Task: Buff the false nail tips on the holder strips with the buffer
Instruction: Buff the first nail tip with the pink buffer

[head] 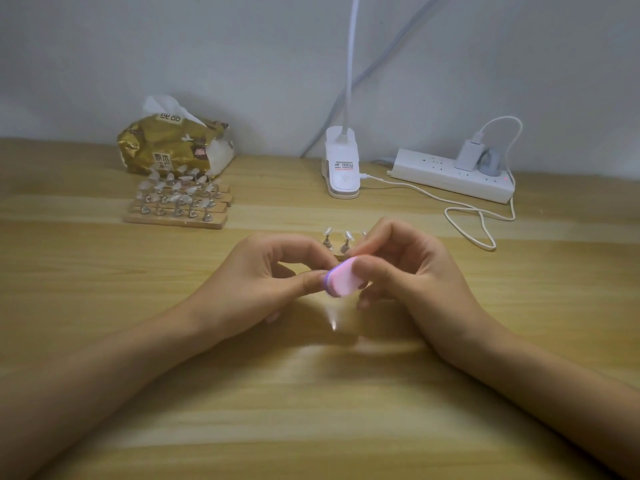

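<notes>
Nearest on the pale wooden table [311, 410], two bare forearms reach inward and the hands meet. The right hand [405, 271] pinches a small pink rounded buffer block [343, 279] between thumb and curled fingers, its broad face turned toward the camera. The left hand [273, 282] has thumb and forefinger drawn together against the buffer block's left edge; whether they pinch anything there I cannot tell, since the block hides it. Just behind both hands stands a wooden holder strip [344, 247] with clear false nail tips [347, 234] on metal stems, partly hidden by the fingers. Farther off, beyond the left hand, lie stacked wooden holder strips [180, 216] carrying more tips, with a crinkled gold tissue pack [173, 147] behind them. Beyond the right hand sit a white clip lamp [341, 164], a white power strip [450, 174] and a looping white cable [474, 220]
</notes>
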The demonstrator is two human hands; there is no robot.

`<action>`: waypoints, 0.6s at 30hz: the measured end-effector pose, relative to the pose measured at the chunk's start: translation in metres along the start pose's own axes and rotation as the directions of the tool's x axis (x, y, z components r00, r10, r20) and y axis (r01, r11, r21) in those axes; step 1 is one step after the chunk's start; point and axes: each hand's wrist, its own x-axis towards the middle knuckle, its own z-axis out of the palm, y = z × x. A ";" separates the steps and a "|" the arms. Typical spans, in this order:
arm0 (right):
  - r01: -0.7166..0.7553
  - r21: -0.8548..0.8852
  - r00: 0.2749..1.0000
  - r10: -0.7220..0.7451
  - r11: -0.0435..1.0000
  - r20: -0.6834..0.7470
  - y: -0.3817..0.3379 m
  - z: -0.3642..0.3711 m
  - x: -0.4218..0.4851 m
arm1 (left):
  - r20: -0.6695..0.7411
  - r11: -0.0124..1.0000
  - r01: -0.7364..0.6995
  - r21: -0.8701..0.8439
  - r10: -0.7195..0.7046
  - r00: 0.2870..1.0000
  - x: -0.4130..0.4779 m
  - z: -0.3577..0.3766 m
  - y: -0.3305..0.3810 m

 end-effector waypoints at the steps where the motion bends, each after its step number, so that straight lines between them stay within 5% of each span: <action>1: -0.004 0.014 0.999 0.005 1.000 -0.035 -0.001 -0.001 0.000 | 0.000 1.000 0.007 -0.008 -0.007 1.000 0.000 0.000 0.000; 18: 0.010 -0.033 0.999 -0.011 0.999 -0.039 -0.002 0.000 -0.001 | 0.011 0.998 0.002 -0.068 -0.002 1.000 0.000 -0.001 -0.003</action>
